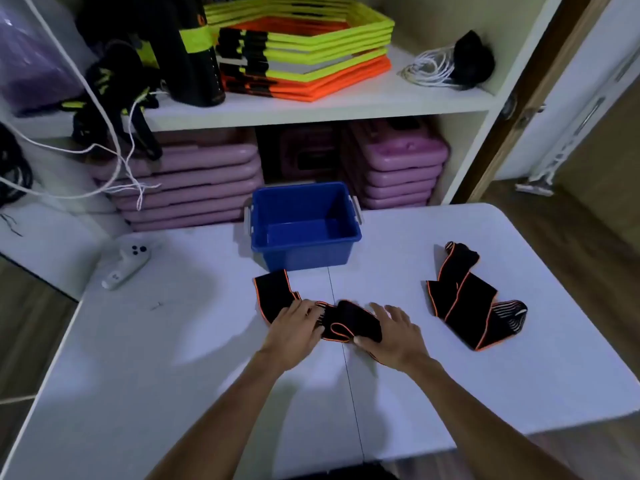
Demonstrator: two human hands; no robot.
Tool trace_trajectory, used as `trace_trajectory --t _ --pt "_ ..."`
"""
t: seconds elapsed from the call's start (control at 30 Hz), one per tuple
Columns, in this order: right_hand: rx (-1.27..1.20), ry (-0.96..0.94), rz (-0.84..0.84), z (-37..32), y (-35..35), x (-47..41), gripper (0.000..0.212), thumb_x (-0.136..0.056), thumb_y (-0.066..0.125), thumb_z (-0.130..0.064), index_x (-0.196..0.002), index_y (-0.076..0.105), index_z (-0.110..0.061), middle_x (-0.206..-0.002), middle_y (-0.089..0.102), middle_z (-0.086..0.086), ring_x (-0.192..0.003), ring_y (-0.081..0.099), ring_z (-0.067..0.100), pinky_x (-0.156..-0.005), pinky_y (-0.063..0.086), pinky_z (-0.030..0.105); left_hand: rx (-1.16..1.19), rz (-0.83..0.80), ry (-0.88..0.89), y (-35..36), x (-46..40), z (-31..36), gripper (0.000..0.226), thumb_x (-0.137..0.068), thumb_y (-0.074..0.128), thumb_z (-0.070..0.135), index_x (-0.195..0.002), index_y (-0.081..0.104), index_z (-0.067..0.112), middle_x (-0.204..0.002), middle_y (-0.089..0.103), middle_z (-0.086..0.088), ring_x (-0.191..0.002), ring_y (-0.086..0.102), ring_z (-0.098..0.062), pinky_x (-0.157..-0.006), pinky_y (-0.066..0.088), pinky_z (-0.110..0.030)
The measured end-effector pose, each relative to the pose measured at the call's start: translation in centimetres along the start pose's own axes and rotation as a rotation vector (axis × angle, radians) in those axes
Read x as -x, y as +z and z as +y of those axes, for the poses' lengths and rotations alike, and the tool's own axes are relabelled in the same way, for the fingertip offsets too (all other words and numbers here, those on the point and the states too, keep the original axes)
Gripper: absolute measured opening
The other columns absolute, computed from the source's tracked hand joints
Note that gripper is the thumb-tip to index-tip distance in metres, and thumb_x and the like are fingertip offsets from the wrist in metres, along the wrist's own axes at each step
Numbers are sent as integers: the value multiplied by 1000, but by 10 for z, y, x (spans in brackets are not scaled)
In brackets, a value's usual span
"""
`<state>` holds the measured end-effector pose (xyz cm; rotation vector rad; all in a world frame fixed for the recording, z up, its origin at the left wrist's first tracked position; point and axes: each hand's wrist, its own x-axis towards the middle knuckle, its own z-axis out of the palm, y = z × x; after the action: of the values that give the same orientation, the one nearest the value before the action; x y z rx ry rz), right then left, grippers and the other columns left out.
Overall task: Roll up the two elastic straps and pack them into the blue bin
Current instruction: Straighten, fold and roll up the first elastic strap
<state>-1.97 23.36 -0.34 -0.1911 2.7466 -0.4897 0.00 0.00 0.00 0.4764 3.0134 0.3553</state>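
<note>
A black elastic strap with orange edging [273, 289] lies on the white table [173, 358] just in front of the blue bin [304, 220]. Its near end is bunched into a loose fold [349, 320] between my hands. My left hand [294, 327] rests on the strap's middle with its fingers lying over the fabric. My right hand [391, 332] has its fingers spread above the fold while its thumb presses the fold's near edge. The second black and orange strap [467, 299] lies loosely crumpled to the right, untouched. Nothing is inside the bin.
A white handheld controller [126, 265] lies at the table's left edge. Behind the bin, shelves hold purple cases [194, 174], stacked yellow and orange hexagon frames [304, 53], black gear and white cord [427, 69]. A seam runs down the table's middle.
</note>
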Motion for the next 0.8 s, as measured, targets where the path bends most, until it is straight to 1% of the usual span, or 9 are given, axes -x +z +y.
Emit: trace_trajectory --t 0.07,0.13,0.17,0.27,0.33,0.43,0.53,0.63,0.8 --pt "42 -14 -37 9 4 10 82 -79 54 -69 -147 26 -31 -142 37 -2 -135 30 23 -105 33 44 24 -125 0 11 0 7 51 -92 42 32 -137 43 9 -146 38 -15 -133 38 -33 -99 39 -43" --pt "107 -27 -49 27 18 21 77 -84 55 -58 -148 25 -28 -145 36 -1 -135 30 24 -104 36 44 -57 -231 -5 20 7 10 59 -93 46 29 -146 29 10 -156 20 -14 -144 19 -29 -110 27 -45" --pt "125 -25 -50 35 23 25 72 -87 55 -50 -149 27 -26 -146 36 0 -136 31 24 -103 37 43 -102 -258 6 24 10 8 60 -91 47 30 -145 30 12 -156 22 -13 -144 19 -28 -110 26 -46" --pt "106 -87 -16 54 30 36 61 -91 57 -36 -146 36 -20 -146 38 3 -134 34 28 -102 41 42 -230 -320 22 35 28 -4 58 -73 63 38 -128 56 19 -134 57 -8 -129 48 -27 -95 46 -49" --pt "63 -144 -22 63 31 41 58 -92 57 -35 -145 40 -21 -147 37 1 -134 33 26 -104 42 40 -264 -276 7 38 39 -14 58 -62 75 38 -116 65 21 -119 66 -5 -119 58 -27 -88 50 -50" --pt "58 -251 -38 73 31 47 58 -90 54 -46 -143 43 -25 -147 36 0 -133 33 25 -103 44 41 -305 -211 -55 34 55 -26 55 -56 83 33 -106 68 15 -107 70 -8 -117 58 -34 -92 47 -54" --pt "109 -356 -18 84 34 45 58 -88 46 -57 -139 46 -31 -147 37 0 -131 38 24 -97 50 43 -326 -157 -88 34 86 -44 50 -66 74 31 -111 65 12 -113 67 -13 -125 50 -40 -106 30 -57" --pt "156 -463 -14 87 35 40 53 -93 43 -58 -139 45 -33 -149 35 -1 -138 33 23 -100 48 41 -349 -102 -105 35 121 -67 46 -81 46 36 -116 64 12 -120 64 -15 -127 47 -41 -109 15 -57" --pt "189 -517 -11 67 41 28 47 -97 38 -49 -140 46 -32 -159 27 1 -150 14 21 -112 32 37 -348 -168 -251 28 141 -87 47 -86 37 38 -115 64 12 -126 62 -15 -129 46 -41 -111 18 -61"
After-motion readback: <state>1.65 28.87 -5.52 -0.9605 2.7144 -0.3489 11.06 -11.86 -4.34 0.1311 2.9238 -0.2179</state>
